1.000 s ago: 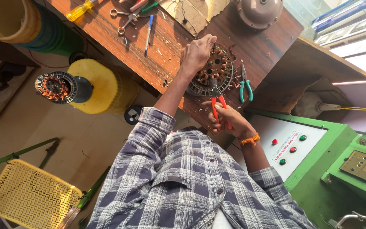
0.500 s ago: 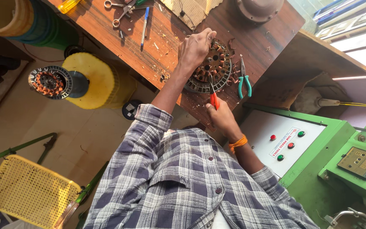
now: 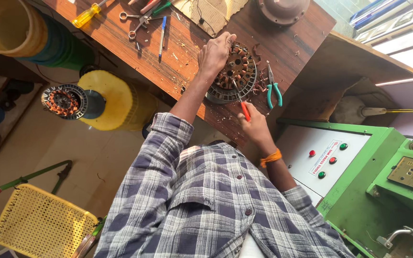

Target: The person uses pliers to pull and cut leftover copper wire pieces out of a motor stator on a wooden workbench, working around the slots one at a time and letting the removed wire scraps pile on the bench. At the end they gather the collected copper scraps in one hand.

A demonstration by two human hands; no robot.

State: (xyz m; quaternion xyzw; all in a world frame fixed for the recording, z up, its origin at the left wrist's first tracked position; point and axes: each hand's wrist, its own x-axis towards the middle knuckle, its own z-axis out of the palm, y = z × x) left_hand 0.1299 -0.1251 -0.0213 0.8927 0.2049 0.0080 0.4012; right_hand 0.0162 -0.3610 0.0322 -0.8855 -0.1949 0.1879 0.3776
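A round motor stator (image 3: 239,71) with copper windings lies on the brown wooden table (image 3: 182,52). My left hand (image 3: 214,53) rests on its left rim and holds it down. My right hand (image 3: 254,126), with an orange thread at the wrist, grips a red-handled tool (image 3: 243,109). The tool's metal tip pokes into the stator's windings near the centre. Bits of copper wire lie scattered around the stator.
Green-handled pliers (image 3: 273,91) lie just right of the stator. Farther left are a blue pen (image 3: 161,31), scissors (image 3: 137,20) and a yellow screwdriver (image 3: 86,16). A second stator (image 3: 63,101) sits on a yellow drum (image 3: 115,101). A green machine panel (image 3: 322,154) stands at right and a yellow chair (image 3: 39,224) below left.
My right hand has moved from the table's near edge up to the stator, bringing the red-handled tool's tip into the windings. My left hand has stayed on the stator.
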